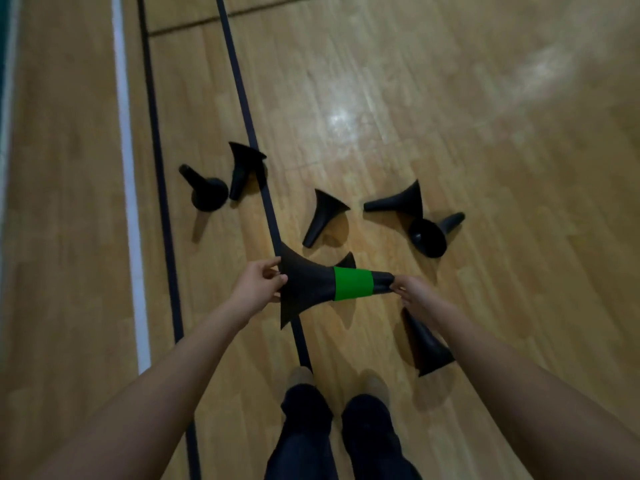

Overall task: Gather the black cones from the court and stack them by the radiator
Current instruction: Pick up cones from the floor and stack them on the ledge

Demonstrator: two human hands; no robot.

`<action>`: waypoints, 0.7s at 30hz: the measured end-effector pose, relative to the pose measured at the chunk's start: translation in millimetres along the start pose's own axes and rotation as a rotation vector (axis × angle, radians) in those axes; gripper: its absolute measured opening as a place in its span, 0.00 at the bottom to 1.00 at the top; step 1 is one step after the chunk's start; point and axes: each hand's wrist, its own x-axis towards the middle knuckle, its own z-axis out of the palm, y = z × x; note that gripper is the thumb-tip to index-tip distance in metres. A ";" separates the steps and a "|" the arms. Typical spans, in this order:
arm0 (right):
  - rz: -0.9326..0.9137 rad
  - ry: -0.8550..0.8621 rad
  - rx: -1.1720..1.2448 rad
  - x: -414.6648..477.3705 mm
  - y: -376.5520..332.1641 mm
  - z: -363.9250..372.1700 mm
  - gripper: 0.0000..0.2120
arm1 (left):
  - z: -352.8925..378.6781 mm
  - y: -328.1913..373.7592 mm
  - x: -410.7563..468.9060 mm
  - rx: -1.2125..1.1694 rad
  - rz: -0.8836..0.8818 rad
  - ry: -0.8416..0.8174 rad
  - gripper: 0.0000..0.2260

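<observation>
- I held one black cone (308, 285) sideways above the wooden floor (415, 98), its wide base towards my left and its narrow tip towards my right. A green band (353, 284) wrapped its neck.
- My left hand (258, 284) pinched the rim of that base, fingers curled over the edge.
- My right hand (412, 294) was closed around the tip.
- Just behind the held cone, the flared edge of a hidden cone (348, 261) poked out.
- A near cone (427, 344) lay on its side under my right forearm.
- A middle cone (323, 216) lay tipped over beyond my hands, just right of a dark court line (249, 133).
- Two right cones, one (398, 200) beside the other (431, 235), lay on their sides with their bases touching or nearly so.
- Two left cones lay close together left of that line: one (244, 168) tilted, its base partly over the line, and the other (204, 192) beside it.
- A white line (128, 188) ran along farther left.
- My shoes (301, 377) and dark trousers (304, 438) showed below, by the dark line.
</observation>
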 end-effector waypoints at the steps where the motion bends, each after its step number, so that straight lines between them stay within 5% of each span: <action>1: -0.010 0.015 0.016 -15.0 -12.2 -1.3 0.09 | -10.4 13.2 -14.7 -0.001 0.016 0.017 0.22; 11: -0.177 -0.005 0.020 -151.3 -98.5 23.3 0.19 | -110.2 62.9 -140.8 -0.146 0.150 0.129 0.22; 21: -0.305 -0.215 -0.181 -232.9 -136.7 132.9 0.11 | -178.2 -8.0 -266.2 -0.346 0.096 0.509 0.19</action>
